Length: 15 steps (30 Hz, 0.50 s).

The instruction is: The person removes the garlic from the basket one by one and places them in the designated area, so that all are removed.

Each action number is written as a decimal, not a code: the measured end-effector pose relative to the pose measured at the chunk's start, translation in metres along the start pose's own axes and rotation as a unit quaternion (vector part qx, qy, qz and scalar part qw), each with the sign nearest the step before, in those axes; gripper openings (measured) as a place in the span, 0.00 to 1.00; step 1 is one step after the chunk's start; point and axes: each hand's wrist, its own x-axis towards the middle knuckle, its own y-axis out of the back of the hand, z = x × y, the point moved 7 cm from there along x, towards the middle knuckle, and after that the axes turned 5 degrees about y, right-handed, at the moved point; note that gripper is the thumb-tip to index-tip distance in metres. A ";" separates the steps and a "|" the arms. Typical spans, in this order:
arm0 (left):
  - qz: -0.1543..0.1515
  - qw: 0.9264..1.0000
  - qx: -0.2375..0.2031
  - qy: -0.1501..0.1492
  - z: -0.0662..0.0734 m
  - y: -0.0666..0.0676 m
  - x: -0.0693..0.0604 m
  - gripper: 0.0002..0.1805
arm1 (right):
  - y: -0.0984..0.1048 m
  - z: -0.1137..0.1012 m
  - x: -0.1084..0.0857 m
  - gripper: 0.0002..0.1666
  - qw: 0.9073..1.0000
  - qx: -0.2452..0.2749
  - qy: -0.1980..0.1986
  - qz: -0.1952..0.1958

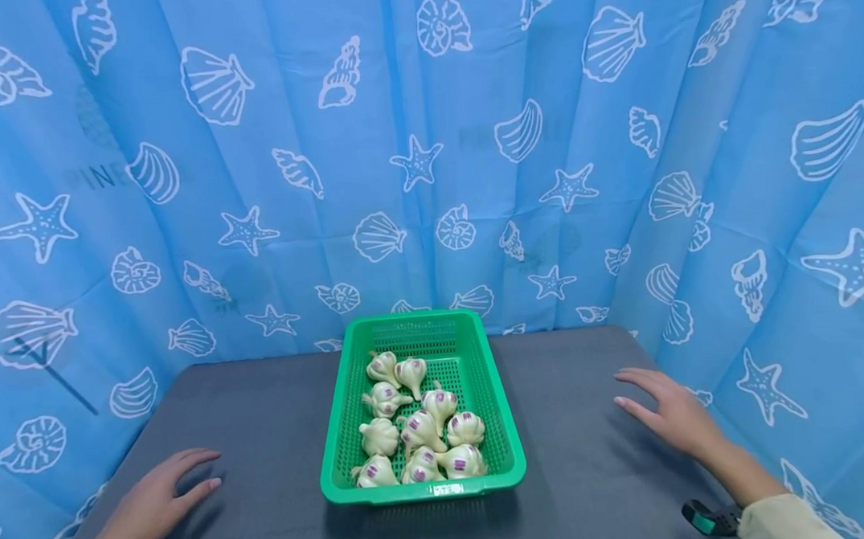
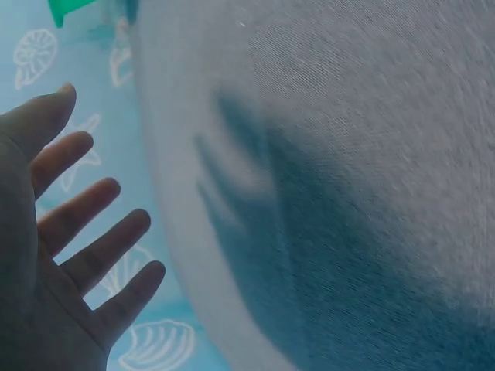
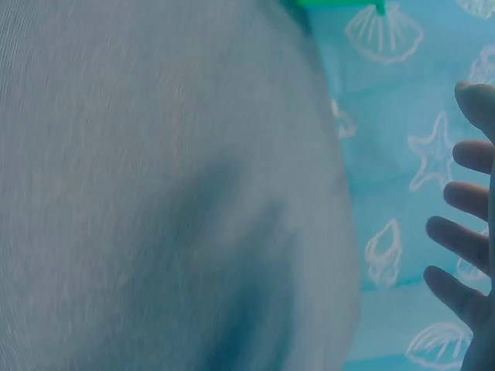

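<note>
A green plastic basket (image 1: 512,435) stands on the grey table, holding several white garlic bulbs (image 1: 419,431) with purple marks, mostly toward its near and left parts. To the left of the basket, my left hand (image 1: 149,507) hovers over the table with relaxed fingers and holds nothing; the left wrist view shows that hand (image 2: 77,255) with its fingers spread. On the other side, my right hand (image 1: 673,412) is held above the table, fingers loose and touching nothing. Part of the right hand (image 3: 468,224) shows at the edge of the right wrist view.
Grey cloth (image 1: 265,437) covers the table. A blue curtain (image 1: 414,198) with white shells and starfish hangs behind it and along both sides. A dark band with a green face (image 1: 704,521) is at the right wrist.
</note>
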 end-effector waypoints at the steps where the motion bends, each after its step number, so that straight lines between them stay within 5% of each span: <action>1: -0.001 1.000 -0.006 -0.001 0.003 0.001 -0.001 0.34 | 0.000 -0.002 0.001 0.22 1.000 0.008 -0.002 -0.001; 15: 0.001 0.998 -0.056 -0.022 0.030 0.002 -0.006 0.29 | 0.007 -0.039 0.022 0.18 0.998 0.061 -0.024 0.001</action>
